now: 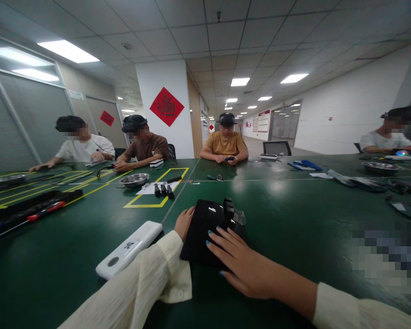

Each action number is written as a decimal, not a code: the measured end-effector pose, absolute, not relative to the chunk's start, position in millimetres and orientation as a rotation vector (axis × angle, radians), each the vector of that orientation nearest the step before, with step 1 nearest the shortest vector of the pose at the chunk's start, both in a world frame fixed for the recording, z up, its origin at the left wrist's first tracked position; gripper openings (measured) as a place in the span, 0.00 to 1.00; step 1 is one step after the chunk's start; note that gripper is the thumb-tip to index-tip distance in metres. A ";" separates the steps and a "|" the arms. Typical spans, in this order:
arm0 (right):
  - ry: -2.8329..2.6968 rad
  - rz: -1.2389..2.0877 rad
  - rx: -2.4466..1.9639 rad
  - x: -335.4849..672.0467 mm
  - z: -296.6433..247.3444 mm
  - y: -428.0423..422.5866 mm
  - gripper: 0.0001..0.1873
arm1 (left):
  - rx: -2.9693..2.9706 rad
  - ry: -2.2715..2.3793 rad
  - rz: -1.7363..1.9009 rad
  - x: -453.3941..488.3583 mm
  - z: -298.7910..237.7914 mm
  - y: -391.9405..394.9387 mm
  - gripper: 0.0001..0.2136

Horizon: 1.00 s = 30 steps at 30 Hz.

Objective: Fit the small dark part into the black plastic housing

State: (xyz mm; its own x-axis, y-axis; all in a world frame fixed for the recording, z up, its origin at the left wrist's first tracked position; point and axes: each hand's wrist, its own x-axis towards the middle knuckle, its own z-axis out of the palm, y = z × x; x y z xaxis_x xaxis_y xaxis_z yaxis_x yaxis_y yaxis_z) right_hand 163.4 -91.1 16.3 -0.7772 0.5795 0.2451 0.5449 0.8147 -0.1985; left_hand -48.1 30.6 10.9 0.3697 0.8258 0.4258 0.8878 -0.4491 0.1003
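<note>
A glossy black flat panel is tilted up in front of me above the green table. My left hand grips its left edge, with most of the fingers hidden behind it. Stretched and slightly spread, the fingers of my right hand lie on the panel's lower right part. By the panel's upper right edge, a ribbed black piece stands up. Next to that is a small clear plastic piece; whether either is attached cannot be seen.
A white power bank lies left of my left forearm. Beyond are several black clamp-like pieces on white paper, a metal bowl and green-handled pliers. A long black tray holds red-handled tools. Co-workers sit around the table.
</note>
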 end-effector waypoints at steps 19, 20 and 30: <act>-2.690 0.223 -0.740 166.6 13.7 -84.7 0.31 | -2.201 -1.654 -0.194 -62.6 17.1 25.5 0.14; -2.683 0.218 -0.744 167.6 13.6 -83.8 0.31 | -2.203 -1.648 -0.197 -61.4 16.1 25.2 0.14; -2.666 0.174 -0.855 170.0 14.1 -83.0 0.32 | -2.194 -1.605 -0.386 -52.2 15.3 22.8 0.14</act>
